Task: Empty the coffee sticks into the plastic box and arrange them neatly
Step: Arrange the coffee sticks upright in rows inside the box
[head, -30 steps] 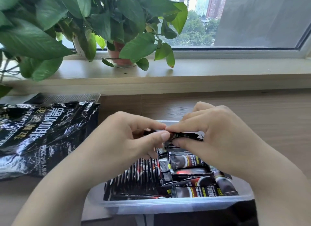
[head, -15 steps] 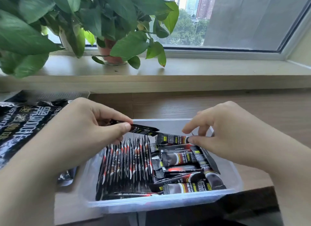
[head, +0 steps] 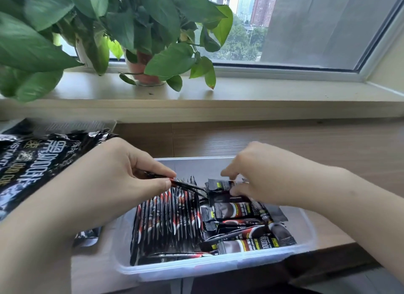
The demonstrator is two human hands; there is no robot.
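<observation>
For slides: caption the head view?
Left hand pinches a coffee stick over the upright row; right hand grips a loose stick in the plastic box.

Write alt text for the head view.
The left hand pinches a coffee stick above the upright row in the clear plastic box; the right hand grips a loose stick. A black coffee bag lies left.

On the black bag (head: 43, 162), left of the plastic box (head: 218, 266), "INSTANT" and large "黑咖啡" were printed; "黑咖啡" was repeated on a coffee stick (head: 251, 246) inside that box.
</observation>
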